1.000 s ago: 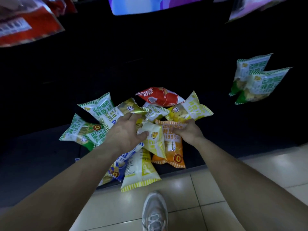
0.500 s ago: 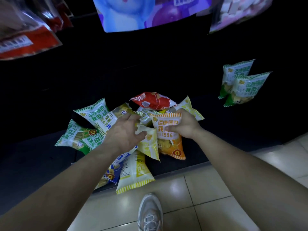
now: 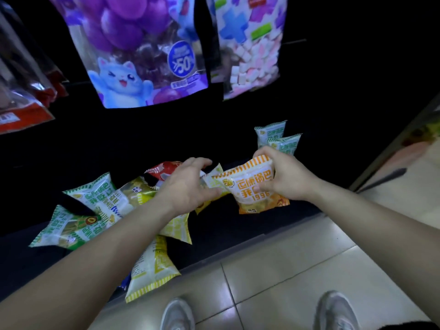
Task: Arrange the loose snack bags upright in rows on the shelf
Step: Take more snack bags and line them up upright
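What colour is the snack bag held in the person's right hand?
Orange and white: the crinkly snack bag has an orange-striped top edge, clearest in the head view.

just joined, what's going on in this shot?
A person is sorting snack bags on a low dark shelf. The right hand grips an orange bag, held up near two green bags standing at the right. The left hand holds a yellow bag beside it. The other bags lie in a loose heap on the left, not yet stood up.
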